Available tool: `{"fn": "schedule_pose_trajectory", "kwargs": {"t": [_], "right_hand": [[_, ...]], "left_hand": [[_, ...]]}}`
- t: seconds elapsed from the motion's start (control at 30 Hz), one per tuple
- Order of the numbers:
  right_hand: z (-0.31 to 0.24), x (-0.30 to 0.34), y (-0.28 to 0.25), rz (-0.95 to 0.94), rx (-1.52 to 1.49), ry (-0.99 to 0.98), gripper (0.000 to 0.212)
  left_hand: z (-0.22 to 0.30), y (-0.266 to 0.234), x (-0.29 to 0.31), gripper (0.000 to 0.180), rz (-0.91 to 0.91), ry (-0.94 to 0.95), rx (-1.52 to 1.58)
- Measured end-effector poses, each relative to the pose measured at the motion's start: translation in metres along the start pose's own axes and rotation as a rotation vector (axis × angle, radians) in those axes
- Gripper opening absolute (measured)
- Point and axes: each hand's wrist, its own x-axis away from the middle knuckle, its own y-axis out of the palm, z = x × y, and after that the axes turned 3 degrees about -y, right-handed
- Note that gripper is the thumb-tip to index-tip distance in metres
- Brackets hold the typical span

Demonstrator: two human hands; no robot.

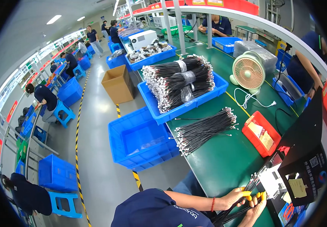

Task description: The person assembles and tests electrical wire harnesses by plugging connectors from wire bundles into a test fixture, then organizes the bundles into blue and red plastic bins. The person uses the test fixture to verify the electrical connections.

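Note:
At the lower right, my left hand [231,199] is closed around a bundle of black cables [252,183] with small white connectors. My right hand [258,209] is closed beside it on black cables that hang down past the wrist. Yellow covers sit on some fingertips of both hands. Just beyond my fingers stands a bright white device [271,182] beneath a dark panel [306,166]. A larger pile of black cables [207,129] lies on the green table [216,166], farther off. Which single cable end my right fingertips pinch is too small to make out.
A blue tray [193,103] heaped with bundled cables stands on the table's far part. Near the device are a red bin [262,134] with papers and a fan [248,71] with a white cord. Left of the table are a blue crate [140,136] and cardboard box [118,84]. Several co-workers sit around.

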Motion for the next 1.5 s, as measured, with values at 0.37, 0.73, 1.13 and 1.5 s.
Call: {"fn": "schedule_pose_trajectory", "kwargs": {"t": [0.37, 0.73, 1.13, 1.5], "right_hand": [[-0.008, 0.024, 0.061, 0.074, 0.606, -0.078, 0.019], [-0.013, 0.010, 0.025, 0.112, 0.058, 0.033, 0.012], [-0.001, 0.001, 0.026, 0.162, -0.162, -0.011, 0.013], [-0.008, 0.016, 0.039, 0.116, 0.145, -0.018, 0.016]], "left_hand": [[-0.001, -0.013, -0.010, 0.017, 0.100, 0.050, -0.095], [0.008, -0.003, -0.004, 0.014, 0.141, -0.072, -0.076], [0.014, -0.008, -0.004, 0.015, 0.064, -0.127, 0.026], [0.006, 0.001, -0.003, 0.014, 0.125, -0.114, -0.007]]}}
